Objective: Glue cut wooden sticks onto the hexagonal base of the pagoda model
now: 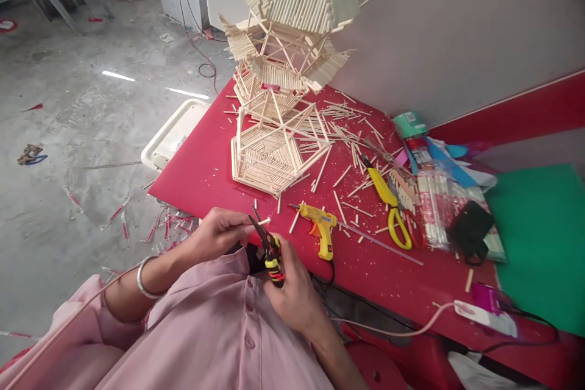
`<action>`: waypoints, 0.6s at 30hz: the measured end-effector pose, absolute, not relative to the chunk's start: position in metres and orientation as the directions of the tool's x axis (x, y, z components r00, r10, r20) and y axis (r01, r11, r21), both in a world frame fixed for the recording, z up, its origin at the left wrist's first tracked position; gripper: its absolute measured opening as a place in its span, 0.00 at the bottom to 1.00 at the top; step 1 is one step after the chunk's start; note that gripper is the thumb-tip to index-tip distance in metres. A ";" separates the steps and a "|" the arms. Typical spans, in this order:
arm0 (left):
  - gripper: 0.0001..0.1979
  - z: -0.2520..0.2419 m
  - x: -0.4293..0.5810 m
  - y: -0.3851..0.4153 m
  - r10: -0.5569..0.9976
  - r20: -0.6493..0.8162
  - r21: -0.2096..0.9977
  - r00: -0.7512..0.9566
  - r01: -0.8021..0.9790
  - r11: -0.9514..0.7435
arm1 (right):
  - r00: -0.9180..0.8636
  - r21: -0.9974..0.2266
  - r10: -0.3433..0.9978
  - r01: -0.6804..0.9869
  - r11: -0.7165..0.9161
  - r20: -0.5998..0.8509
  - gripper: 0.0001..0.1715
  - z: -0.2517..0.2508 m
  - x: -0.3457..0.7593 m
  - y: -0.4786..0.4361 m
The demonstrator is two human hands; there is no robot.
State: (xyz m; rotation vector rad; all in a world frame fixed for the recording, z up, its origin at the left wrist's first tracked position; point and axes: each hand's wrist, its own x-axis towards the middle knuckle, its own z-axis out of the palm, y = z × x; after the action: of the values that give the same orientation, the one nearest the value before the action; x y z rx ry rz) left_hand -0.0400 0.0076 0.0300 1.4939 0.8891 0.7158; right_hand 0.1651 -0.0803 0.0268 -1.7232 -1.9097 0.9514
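My right hand (295,289) is closed around the black and yellow handles of a pair of pliers (273,262), whose narrow jaws point up and left. In the fingers of my left hand (223,233) a short pale wooden stick (263,221) is pinched, and it lies across the pliers' jaws. Just beyond my hands, a hexagonal frame of sticks (269,161) sits on the red table. Behind it rises a tiered stick pagoda (292,6) with slanted roofs. A yellow glue gun (322,228) rests on its side to the right of the pliers.
Loose sticks (345,111) and offcuts litter the red table (196,177). Yellow-handled scissors (398,225), packaged stick bundles (432,207) and a green sheet (539,244) lie to the right. A white power strip (484,318) with cables sits near the front edge. Torn wrappers (169,228) cover the floor at left.
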 end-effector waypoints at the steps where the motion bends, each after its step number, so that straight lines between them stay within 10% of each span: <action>1: 0.22 0.030 -0.040 0.008 0.845 -0.081 0.993 0.529 0.114 0.024 | -0.158 -0.708 0.976 0.707 0.007 -0.149 0.38 0.027 0.164 -0.080; 12: 0.25 0.026 -0.041 0.009 0.751 -0.304 0.918 0.586 -0.029 0.394 | -0.158 -0.749 0.969 0.661 -0.041 -0.192 0.38 0.025 0.163 -0.082; 18: 0.23 0.035 -0.041 0.014 0.853 -0.167 0.986 0.494 0.091 0.141 | -0.134 -0.789 0.936 0.584 -0.189 -0.324 0.33 0.035 0.170 -0.080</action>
State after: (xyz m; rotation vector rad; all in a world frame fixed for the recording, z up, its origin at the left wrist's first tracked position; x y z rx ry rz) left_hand -0.0410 0.0145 0.0346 1.3319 0.9237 0.6821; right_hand 0.1696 -0.0800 0.0349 -1.7581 -1.6961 1.2536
